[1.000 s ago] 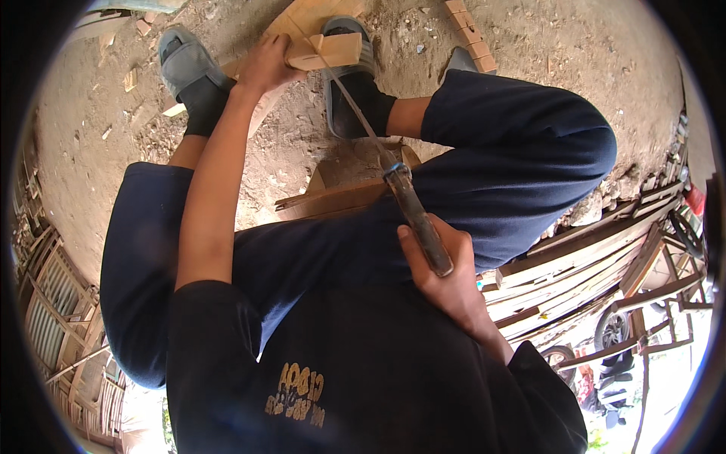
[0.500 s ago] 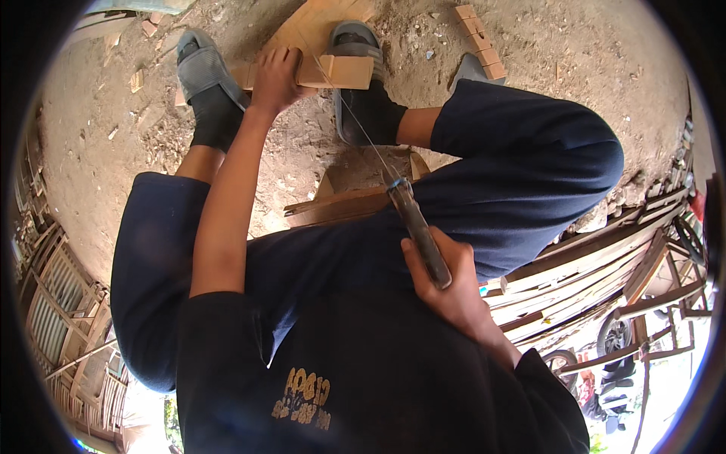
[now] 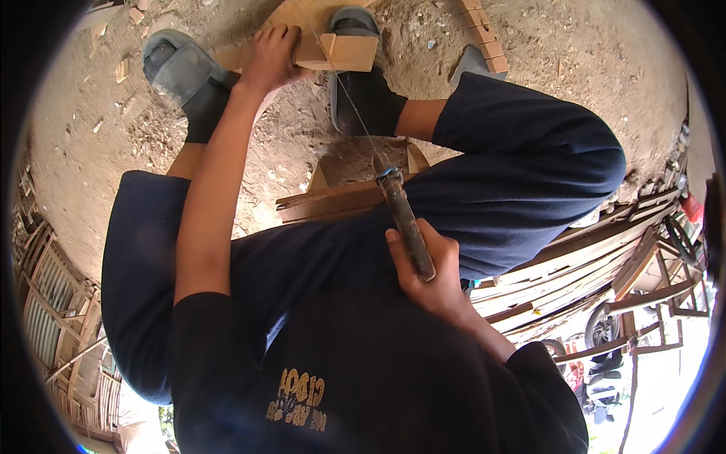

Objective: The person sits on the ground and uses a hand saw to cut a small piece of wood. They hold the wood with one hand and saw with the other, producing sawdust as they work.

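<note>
My left hand [image 3: 268,57] grips a pale wooden piece [image 3: 350,53] lying across a board [image 3: 306,11] between my sandalled feet. The thin blade [image 3: 353,102] of a hand saw crosses that piece just right of my fingers. At my lap, my right hand [image 3: 442,284] is closed round the saw's dark, worn handle [image 3: 404,219]. Beneath the blade, behind my lap, is a wooden seat or board [image 3: 318,208].
A row of small notched blocks [image 3: 478,28] lies on the dirt floor [image 3: 83,166] beside a grey flat object [image 3: 465,62] at upper right. Stacked planks [image 3: 544,287], a wooden frame [image 3: 646,303] and wheels [image 3: 601,325] stand at lower right. Slatted woodwork [image 3: 57,318] lines the left.
Both hands, still gripping, have shifted slightly in the picture, down and right, then back up and left, along with my feet. The blade still crosses the wooden piece.
</note>
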A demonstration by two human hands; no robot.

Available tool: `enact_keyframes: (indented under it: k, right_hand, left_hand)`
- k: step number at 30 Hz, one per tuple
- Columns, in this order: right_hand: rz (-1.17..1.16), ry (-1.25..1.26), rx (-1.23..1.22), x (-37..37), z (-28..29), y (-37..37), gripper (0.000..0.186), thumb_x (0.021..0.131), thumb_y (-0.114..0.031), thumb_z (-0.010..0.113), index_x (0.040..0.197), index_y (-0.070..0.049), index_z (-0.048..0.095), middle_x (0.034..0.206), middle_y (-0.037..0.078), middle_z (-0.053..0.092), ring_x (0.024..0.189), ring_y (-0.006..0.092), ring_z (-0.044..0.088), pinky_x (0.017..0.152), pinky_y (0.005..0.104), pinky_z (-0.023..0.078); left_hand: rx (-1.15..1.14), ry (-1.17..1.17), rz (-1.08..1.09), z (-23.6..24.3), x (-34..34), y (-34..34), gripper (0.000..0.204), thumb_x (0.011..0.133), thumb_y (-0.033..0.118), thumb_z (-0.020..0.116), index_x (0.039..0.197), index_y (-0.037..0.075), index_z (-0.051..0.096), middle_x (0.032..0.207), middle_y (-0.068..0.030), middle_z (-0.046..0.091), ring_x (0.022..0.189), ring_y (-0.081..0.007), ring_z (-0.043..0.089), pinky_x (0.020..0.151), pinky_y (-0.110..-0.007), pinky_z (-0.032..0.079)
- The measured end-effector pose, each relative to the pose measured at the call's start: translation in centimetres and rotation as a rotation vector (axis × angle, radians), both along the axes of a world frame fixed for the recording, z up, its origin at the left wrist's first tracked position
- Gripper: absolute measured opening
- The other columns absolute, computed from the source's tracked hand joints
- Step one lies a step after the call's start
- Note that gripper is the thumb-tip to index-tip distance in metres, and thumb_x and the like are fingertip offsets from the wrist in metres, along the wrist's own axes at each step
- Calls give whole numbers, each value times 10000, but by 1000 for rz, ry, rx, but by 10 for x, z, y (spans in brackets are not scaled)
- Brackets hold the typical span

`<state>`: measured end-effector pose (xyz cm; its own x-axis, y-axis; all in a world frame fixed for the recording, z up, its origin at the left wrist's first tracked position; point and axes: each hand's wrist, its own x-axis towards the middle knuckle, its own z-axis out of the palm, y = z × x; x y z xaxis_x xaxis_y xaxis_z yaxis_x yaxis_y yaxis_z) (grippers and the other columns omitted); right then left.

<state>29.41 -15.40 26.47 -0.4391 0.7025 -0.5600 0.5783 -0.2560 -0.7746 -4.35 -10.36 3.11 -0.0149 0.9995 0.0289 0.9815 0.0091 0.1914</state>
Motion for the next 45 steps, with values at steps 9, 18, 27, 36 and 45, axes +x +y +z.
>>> enact_keyframes:
  k: [9,18,27,36,45]
  right_hand:
    - [38,-37,-27,-15,4,16,122,924,-100,647,886,7,602,553,91,520,490,91,500,482,297,408]
    - [-18,34,-6,-29,-18,26,159,916,-82,657,812,17,589,591,87,542,542,56,439,486,298,393]
    - [7,-44,-15,-18,12,14,137,908,-58,644,816,19,579,573,127,533,506,145,497,505,319,411]
    - [-28,-75,-66,-8,37,16,141,925,-82,630,830,14,590,574,88,508,551,69,431,509,301,399]
    - [25,9,-18,-13,9,13,149,938,-72,626,826,14,579,618,-13,499,598,19,426,507,249,356]
  left_hand:
    - [-347,-66,106,30,9,14,723,637,364,807,1232,30,570,1158,-170,608,1130,-355,571,966,-421,475]
    - [-255,-74,107,18,4,12,649,625,459,785,1119,71,621,1036,-161,669,1055,-334,634,971,-427,455]
    - [-417,-100,137,26,4,22,783,622,389,781,1285,33,561,1230,-191,609,1202,-336,549,1010,-417,458]
    - [-168,0,77,4,-7,14,671,628,448,820,1141,65,620,1095,-153,670,1088,-324,628,978,-425,459]
    - [-273,-58,121,14,2,12,715,624,435,833,1197,78,599,1112,-149,654,1108,-324,610,1032,-431,412]
